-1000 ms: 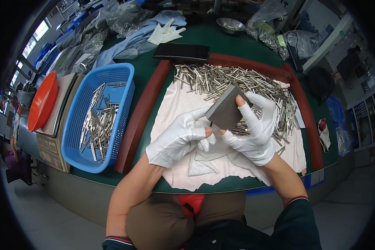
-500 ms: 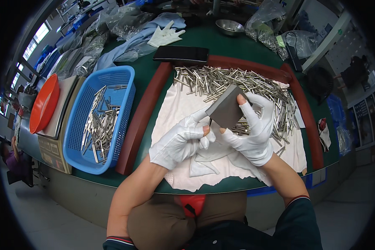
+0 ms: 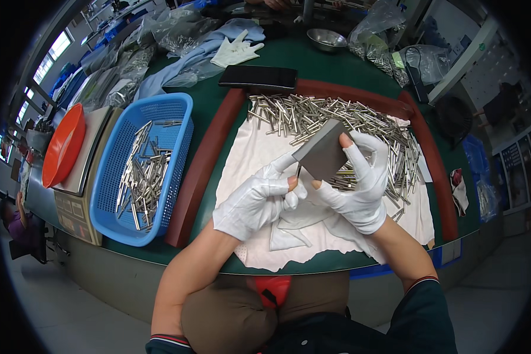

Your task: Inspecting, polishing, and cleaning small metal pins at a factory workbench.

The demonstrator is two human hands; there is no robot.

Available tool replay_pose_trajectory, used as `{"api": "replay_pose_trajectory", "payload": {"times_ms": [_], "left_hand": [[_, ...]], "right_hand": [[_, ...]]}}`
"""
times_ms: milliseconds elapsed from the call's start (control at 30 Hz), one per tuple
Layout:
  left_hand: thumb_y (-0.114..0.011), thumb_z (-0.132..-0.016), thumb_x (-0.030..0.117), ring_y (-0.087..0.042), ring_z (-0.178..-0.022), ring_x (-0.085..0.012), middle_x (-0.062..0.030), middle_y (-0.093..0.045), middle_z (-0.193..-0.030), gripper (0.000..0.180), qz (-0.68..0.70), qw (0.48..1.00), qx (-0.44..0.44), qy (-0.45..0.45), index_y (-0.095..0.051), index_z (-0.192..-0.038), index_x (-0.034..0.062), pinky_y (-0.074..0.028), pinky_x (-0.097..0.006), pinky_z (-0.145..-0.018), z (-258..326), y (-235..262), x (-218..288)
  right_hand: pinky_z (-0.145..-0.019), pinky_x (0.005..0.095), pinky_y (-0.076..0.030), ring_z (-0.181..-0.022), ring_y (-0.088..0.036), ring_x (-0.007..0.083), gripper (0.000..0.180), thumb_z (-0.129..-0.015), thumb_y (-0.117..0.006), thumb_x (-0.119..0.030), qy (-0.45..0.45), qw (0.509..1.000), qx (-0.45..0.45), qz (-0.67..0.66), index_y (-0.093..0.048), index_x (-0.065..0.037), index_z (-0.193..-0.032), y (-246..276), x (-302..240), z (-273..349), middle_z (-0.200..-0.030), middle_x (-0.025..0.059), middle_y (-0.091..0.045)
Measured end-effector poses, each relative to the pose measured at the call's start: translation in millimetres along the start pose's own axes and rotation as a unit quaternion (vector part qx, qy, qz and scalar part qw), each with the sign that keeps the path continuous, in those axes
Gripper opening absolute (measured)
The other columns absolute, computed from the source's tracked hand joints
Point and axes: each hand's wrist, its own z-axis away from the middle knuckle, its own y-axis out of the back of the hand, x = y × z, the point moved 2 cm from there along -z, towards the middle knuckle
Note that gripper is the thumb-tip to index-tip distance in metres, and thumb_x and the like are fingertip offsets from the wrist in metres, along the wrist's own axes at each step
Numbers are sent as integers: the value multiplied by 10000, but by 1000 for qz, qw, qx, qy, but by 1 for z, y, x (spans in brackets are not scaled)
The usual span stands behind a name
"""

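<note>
My right hand point(image 3: 363, 192), in a white glove with bare fingertips, grips a flat dark grey block point(image 3: 324, 154) by its edge and lower corner. Beside the block's lower left edge, my left hand point(image 3: 253, 199), gloved the same way, pinches a thin dark metal pin point(image 3: 298, 170) between thumb and fingers. The pin's upper end meets the block's edge or passes behind it; I cannot tell which. Both hands are above a pale pink cloth point(image 3: 239, 177). Behind them a large heap of shiny metal pins point(image 3: 312, 111) spreads over the cloth.
Dark red rails point(image 3: 202, 171) frame the cloth. Left of them stand a blue basket point(image 3: 183, 147) holding metal pins and a scale point(image 3: 76, 215) with an orange-red dish point(image 3: 64, 147). A black phone point(image 3: 258, 76), a loose glove point(image 3: 237, 51) and a metal bowl point(image 3: 326, 40) lie farther back.
Both hands keep the same hold and place. The grey block has tilted very slightly, and a bit more of the pin shows above my left fingertips.
</note>
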Motion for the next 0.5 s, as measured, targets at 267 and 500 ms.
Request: {"api": "replay_pose_trajectory", "payload": {"times_ms": [267,500], "left_hand": [[-574,-930,-10,-653,-687,-150,-158,-636,-1000,606,-68,997,26,-15,-326,-1481,27,-548,-229,-653,-1,7,-1],[-627,-906,4,-662,-701,-166,-180,-631,-990,686,-65,996,53,-22,-277,-1496,14,-546,-248,-648,0,4,4]], "right_hand": [[-826,395,-467,-996,-539,292,823,-610,-856,-227,4,1000,-2,1,-550,-56,-1355,3,0,-3,-1170,148,-524],[-849,360,-511,-1060,-553,283,814,-620,-818,-161,-4,998,-43,47,-521,-58,-1371,12,5,-5,-1220,158,-482]]}}
